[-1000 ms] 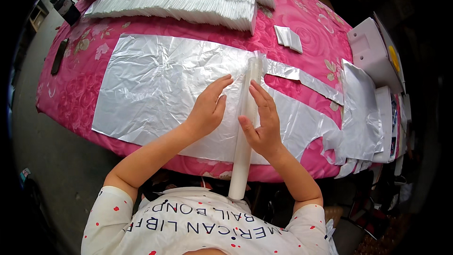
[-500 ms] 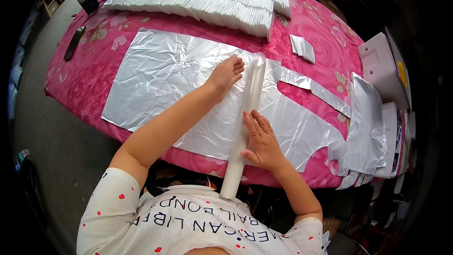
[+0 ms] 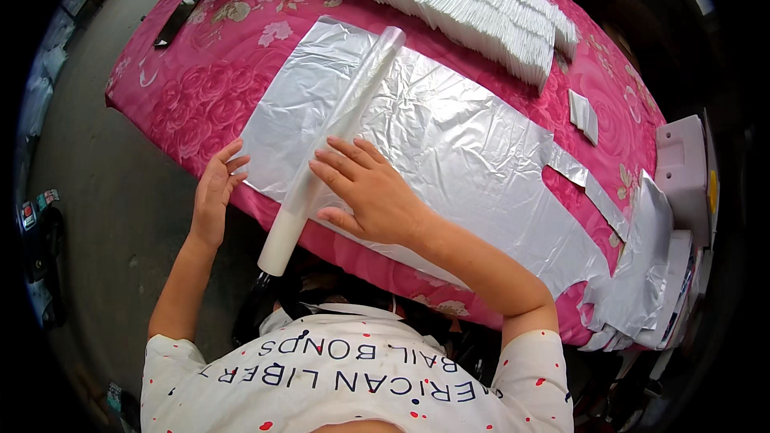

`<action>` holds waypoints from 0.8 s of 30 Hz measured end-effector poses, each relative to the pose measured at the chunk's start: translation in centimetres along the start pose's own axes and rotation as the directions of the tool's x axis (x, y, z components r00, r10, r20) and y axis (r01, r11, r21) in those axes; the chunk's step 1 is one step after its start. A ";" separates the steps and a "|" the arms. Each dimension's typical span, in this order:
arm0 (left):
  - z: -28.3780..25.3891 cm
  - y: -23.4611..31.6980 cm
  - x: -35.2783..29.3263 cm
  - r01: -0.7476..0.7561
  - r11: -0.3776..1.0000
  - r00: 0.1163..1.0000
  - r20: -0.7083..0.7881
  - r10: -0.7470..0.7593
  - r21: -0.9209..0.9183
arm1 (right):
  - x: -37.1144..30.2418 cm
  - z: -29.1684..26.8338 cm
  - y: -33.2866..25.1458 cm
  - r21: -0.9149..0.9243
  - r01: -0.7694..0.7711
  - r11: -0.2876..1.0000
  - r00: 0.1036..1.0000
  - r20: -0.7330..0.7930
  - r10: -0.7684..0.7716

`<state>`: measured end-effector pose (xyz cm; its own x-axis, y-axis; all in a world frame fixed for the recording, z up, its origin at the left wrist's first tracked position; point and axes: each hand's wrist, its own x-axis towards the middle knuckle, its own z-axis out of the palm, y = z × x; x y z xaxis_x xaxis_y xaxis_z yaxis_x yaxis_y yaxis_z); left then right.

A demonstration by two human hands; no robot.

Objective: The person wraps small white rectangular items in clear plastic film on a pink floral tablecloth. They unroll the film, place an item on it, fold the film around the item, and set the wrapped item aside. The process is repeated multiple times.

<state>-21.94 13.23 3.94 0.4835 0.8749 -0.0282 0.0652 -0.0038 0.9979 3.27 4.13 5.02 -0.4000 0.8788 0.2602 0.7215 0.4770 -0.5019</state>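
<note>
A thin, shiny silver-white plastic apron lies spread over the table, its neck strap and curved cut-outs toward the right end. Across its left part rests a long translucent white tube, slanting from far to near, its near end jutting past the table's edge. My right hand lies on the tube from the right, fingers stretched out. To the left of the tube, my left hand hovers near the apron's corner, fingers loosely apart and holding nothing.
Long rows of folded white packets stand at the back, with a small packet pile nearer. A dark phone lies far left on the pink flowered cloth. More plastic sheets and a white bin are at the right.
The tube has moved left across the apron, my right hand travelling with it. My left hand has come off the apron to the left side. The view has shifted too.
</note>
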 end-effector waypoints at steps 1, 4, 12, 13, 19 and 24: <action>-0.6 -0.3 -1.4 0.003 0.999 1.000 -0.028 -0.002 0.039 | 0.9 1.0 1.1 -0.075 0.006 0.997 1.000 -0.018 -0.008; -0.7 -0.4 -3.9 -0.009 0.972 0.997 -0.073 0.027 0.237 | 4.6 3.3 2.6 -0.132 0.070 0.989 0.995 -0.066 -0.079; 1.0 0.2 -3.5 0.151 0.558 0.983 -0.183 0.000 0.816 | 13.2 8.2 0.0 -0.088 -0.193 0.977 0.956 -0.243 0.166; 0.8 0.6 -3.3 0.191 0.612 0.980 -0.188 -0.070 0.767 | 13.1 8.7 -0.5 -0.056 -0.272 0.961 0.904 -0.358 0.235; 1.9 -1.2 -4.4 0.198 0.974 0.975 0.080 -0.207 0.109 | 10.9 6.7 -0.1 0.635 -0.154 0.757 0.642 -0.518 0.565; 6.4 0.8 -4.6 0.570 0.555 0.782 0.608 -0.139 -0.606 | 7.0 1.2 0.0 0.951 0.174 -0.255 0.764 0.033 0.644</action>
<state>-18.49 6.05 4.52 0.8994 0.3903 -0.1967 -0.2172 0.7897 0.5737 -0.20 10.27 5.87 0.1402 0.9785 -0.1516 -0.7913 0.0187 -0.6112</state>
